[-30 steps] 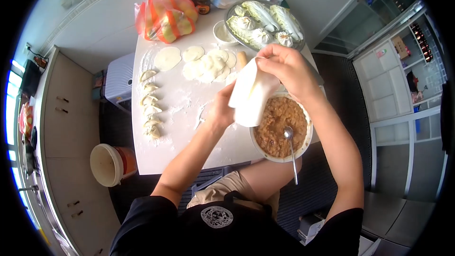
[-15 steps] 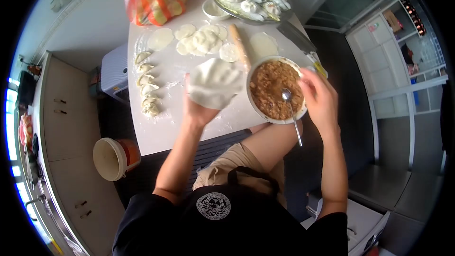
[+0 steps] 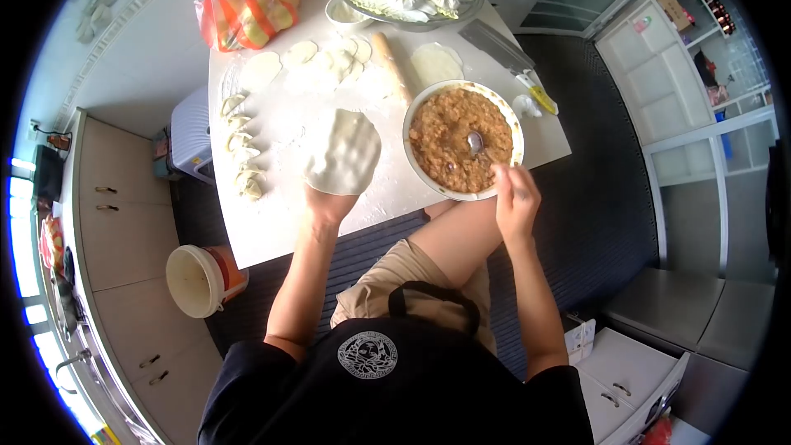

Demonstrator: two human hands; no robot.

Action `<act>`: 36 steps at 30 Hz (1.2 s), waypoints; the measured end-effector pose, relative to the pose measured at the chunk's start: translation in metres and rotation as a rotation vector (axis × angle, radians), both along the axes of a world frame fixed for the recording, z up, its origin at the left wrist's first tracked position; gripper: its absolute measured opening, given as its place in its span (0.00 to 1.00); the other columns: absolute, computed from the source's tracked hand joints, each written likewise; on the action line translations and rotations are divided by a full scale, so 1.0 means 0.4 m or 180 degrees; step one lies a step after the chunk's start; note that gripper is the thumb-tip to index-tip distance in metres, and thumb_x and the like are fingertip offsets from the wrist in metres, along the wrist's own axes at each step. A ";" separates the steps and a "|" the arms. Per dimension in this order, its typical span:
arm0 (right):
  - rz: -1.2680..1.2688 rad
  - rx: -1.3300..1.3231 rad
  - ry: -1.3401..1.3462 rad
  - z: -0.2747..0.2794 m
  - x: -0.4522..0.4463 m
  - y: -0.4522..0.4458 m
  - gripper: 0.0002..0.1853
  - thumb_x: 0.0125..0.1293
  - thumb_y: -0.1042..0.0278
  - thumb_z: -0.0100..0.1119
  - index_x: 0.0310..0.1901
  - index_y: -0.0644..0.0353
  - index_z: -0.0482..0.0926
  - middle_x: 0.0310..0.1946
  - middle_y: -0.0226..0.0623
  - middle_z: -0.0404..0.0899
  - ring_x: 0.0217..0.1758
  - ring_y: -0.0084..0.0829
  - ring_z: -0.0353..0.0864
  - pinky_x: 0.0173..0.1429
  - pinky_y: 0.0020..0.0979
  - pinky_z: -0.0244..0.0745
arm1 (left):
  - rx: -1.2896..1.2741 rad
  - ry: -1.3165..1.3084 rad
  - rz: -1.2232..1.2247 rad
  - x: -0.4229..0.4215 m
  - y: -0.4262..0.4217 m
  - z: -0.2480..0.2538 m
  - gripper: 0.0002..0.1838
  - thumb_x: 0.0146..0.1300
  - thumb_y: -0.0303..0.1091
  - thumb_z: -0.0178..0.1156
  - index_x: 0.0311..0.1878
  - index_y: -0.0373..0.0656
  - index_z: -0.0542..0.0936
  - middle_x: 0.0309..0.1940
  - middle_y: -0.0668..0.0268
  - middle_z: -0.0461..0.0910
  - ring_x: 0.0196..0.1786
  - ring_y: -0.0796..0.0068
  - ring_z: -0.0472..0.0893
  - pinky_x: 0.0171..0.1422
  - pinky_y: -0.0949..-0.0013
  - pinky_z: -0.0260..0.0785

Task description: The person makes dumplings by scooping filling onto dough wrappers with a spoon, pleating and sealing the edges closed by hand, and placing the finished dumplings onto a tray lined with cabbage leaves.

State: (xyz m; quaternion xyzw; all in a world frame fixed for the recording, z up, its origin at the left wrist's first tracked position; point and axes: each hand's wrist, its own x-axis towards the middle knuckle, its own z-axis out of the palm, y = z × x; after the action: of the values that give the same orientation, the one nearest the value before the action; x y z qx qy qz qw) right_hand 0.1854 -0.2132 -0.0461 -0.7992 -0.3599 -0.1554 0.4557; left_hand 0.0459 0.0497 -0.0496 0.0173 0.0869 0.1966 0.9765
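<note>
While the person's left hand [image 3: 327, 204] lies open under a pale, round, thin sheet of dough [image 3: 344, 152], lifted over the desk to the left of the bowl, the right hand [image 3: 517, 198] pinches the handle of a silver metal spoon [image 3: 475, 142] resting in a brown, lumpy mixture [image 3: 445, 128]. The sheet would probably sag if tilted (thin dough tends to), so the palm seems best held level, and the spoon worked at a low slant to spare the rim of the round white bowl [image 3: 435, 187]. The left forearm reaches forward, fingers hidden beneath the dough; the right hand hovers at the bowl's near right edge, fingers closed together. Farther across the white desk [image 3: 280, 227], crimped pale dumplings [image 3: 244, 153] line the left side, a light wooden rolling pin [image 3: 390, 66] lies beside overlapping round wrappers [image 3: 336, 70], and a round grey metal platter [image 3: 412, 26] holds pale green cabbage leaves [image 3: 387, 4].
</note>
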 end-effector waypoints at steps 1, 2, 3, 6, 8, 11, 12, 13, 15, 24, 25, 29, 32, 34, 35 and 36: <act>-0.0207 0.0006 0.0038 0.024 0.007 0.016 0.05 0.70 0.76 0.57 0.40 0.67 0.82 0.31 0.43 0.80 0.31 0.38 0.81 0.34 0.34 0.75 | -0.0004 -0.0070 -0.0056 0.001 -0.003 -0.007 0.32 0.70 0.48 0.52 0.74 0.50 0.63 0.74 0.54 0.60 0.77 0.54 0.58 0.82 0.49 0.45; -0.0213 0.0002 -0.0101 0.042 0.020 0.023 0.05 0.69 0.77 0.56 0.41 0.67 0.81 0.32 0.42 0.81 0.30 0.38 0.81 0.34 0.34 0.75 | -0.0006 -0.0148 -0.0115 0.003 -0.003 -0.011 0.32 0.70 0.49 0.53 0.74 0.50 0.63 0.74 0.55 0.60 0.77 0.54 0.58 0.82 0.49 0.45; -0.0133 0.0039 -0.0037 0.062 0.022 0.036 0.06 0.69 0.77 0.57 0.42 0.66 0.82 0.32 0.41 0.82 0.30 0.36 0.82 0.33 0.32 0.76 | -0.0021 -0.0224 -0.0172 0.006 -0.004 -0.017 0.33 0.70 0.50 0.53 0.74 0.50 0.63 0.74 0.55 0.60 0.77 0.54 0.58 0.82 0.50 0.46; 0.0163 0.0047 0.0041 0.049 0.024 0.075 0.08 0.67 0.76 0.60 0.46 0.63 0.84 0.33 0.37 0.83 0.31 0.29 0.82 0.33 0.28 0.77 | -0.0087 -0.0013 -0.0263 0.023 -0.001 -0.032 0.34 0.70 0.55 0.53 0.74 0.50 0.62 0.75 0.56 0.60 0.77 0.56 0.58 0.82 0.50 0.46; 0.0397 0.0027 -0.0177 0.035 0.014 0.092 0.10 0.65 0.75 0.63 0.47 0.61 0.84 0.34 0.38 0.83 0.32 0.28 0.83 0.33 0.28 0.77 | -0.0029 0.0101 -0.0239 0.037 -0.007 -0.037 0.36 0.70 0.58 0.52 0.74 0.48 0.62 0.75 0.56 0.59 0.77 0.57 0.58 0.82 0.52 0.46; 0.0422 -0.0077 0.0116 0.048 -0.022 0.091 0.09 0.65 0.78 0.60 0.47 0.65 0.83 0.34 0.41 0.84 0.34 0.31 0.85 0.35 0.29 0.78 | 0.0162 0.0143 -0.0189 0.057 -0.005 -0.056 0.38 0.70 0.60 0.51 0.75 0.46 0.61 0.75 0.57 0.59 0.77 0.59 0.57 0.82 0.55 0.45; 0.0410 0.0010 0.0232 0.050 -0.034 0.094 0.09 0.65 0.79 0.60 0.46 0.66 0.83 0.34 0.42 0.84 0.35 0.32 0.85 0.35 0.29 0.78 | 0.0239 0.0145 -0.0177 0.063 -0.005 -0.065 0.39 0.70 0.60 0.51 0.75 0.44 0.61 0.75 0.58 0.59 0.77 0.59 0.57 0.83 0.56 0.44; 0.0389 0.0098 0.0348 0.050 -0.047 0.096 0.09 0.65 0.80 0.59 0.46 0.67 0.83 0.35 0.43 0.84 0.35 0.33 0.85 0.36 0.29 0.78 | 0.0203 0.0140 -0.0159 0.068 -0.005 -0.074 0.37 0.70 0.59 0.51 0.74 0.44 0.62 0.75 0.58 0.60 0.77 0.59 0.58 0.82 0.56 0.45; 0.0235 0.0163 0.0635 0.037 -0.068 0.103 0.09 0.65 0.80 0.58 0.46 0.69 0.83 0.35 0.43 0.84 0.35 0.34 0.85 0.36 0.29 0.78 | 0.0141 0.0115 -0.0137 0.086 -0.009 -0.089 0.35 0.71 0.58 0.51 0.73 0.45 0.64 0.74 0.59 0.62 0.76 0.60 0.59 0.82 0.56 0.45; 0.0068 -0.0045 -0.0145 0.021 -0.149 0.145 0.14 0.64 0.82 0.58 0.51 0.69 0.81 0.36 0.44 0.81 0.36 0.38 0.83 0.39 0.33 0.78 | 0.0653 0.0258 0.0077 0.165 -0.073 -0.112 0.43 0.69 0.66 0.45 0.76 0.42 0.59 0.76 0.61 0.57 0.78 0.64 0.55 0.83 0.62 0.39; 0.0092 -0.0111 -0.0022 0.019 -0.161 0.143 0.15 0.63 0.82 0.58 0.52 0.68 0.81 0.37 0.43 0.81 0.38 0.40 0.82 0.41 0.34 0.78 | 0.0613 0.0224 0.0080 0.167 -0.077 -0.117 0.43 0.70 0.66 0.45 0.76 0.42 0.59 0.76 0.62 0.58 0.78 0.64 0.55 0.82 0.62 0.40; 0.0029 0.0157 0.0505 -0.007 -0.180 0.153 0.14 0.66 0.82 0.55 0.52 0.70 0.80 0.34 0.43 0.80 0.34 0.35 0.82 0.37 0.31 0.78 | 0.0478 0.0133 0.0127 0.170 -0.096 -0.130 0.39 0.70 0.64 0.47 0.74 0.45 0.63 0.74 0.64 0.63 0.75 0.64 0.61 0.80 0.60 0.47; -0.0078 0.0500 0.1222 -0.004 -0.203 0.165 0.12 0.69 0.81 0.53 0.52 0.71 0.80 0.34 0.42 0.81 0.31 0.31 0.82 0.34 0.28 0.79 | 0.0371 0.0278 0.0199 0.170 -0.103 -0.140 0.37 0.70 0.63 0.45 0.73 0.45 0.65 0.72 0.64 0.65 0.73 0.64 0.63 0.78 0.59 0.50; -0.0146 0.0708 0.1612 0.003 -0.213 0.174 0.12 0.70 0.80 0.52 0.52 0.71 0.79 0.34 0.42 0.82 0.30 0.28 0.82 0.33 0.27 0.79 | 0.0303 0.0380 0.0271 0.171 -0.106 -0.131 0.35 0.70 0.62 0.47 0.70 0.46 0.67 0.69 0.64 0.68 0.71 0.63 0.66 0.76 0.59 0.54; -0.0218 0.0928 0.1888 -0.003 -0.215 0.177 0.12 0.71 0.79 0.52 0.52 0.71 0.79 0.35 0.42 0.82 0.31 0.28 0.82 0.34 0.27 0.80 | 0.0251 0.0403 0.0322 0.171 -0.109 -0.126 0.34 0.69 0.61 0.50 0.68 0.46 0.69 0.67 0.64 0.71 0.68 0.63 0.69 0.74 0.59 0.57; -0.0288 0.1146 0.2163 -0.013 -0.218 0.179 0.12 0.72 0.78 0.51 0.53 0.71 0.79 0.35 0.42 0.82 0.32 0.28 0.82 0.35 0.27 0.80 | 0.0198 0.0427 0.0374 0.171 -0.111 -0.121 0.32 0.69 0.60 0.52 0.66 0.46 0.71 0.64 0.65 0.73 0.66 0.62 0.71 0.72 0.58 0.61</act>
State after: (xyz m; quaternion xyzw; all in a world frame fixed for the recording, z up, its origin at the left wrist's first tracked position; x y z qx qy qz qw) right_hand 0.0982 -0.1414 -0.0512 -0.7274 -0.1197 0.0377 0.6747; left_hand 0.1143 0.0052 -0.0980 0.0556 0.1468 0.2545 0.9542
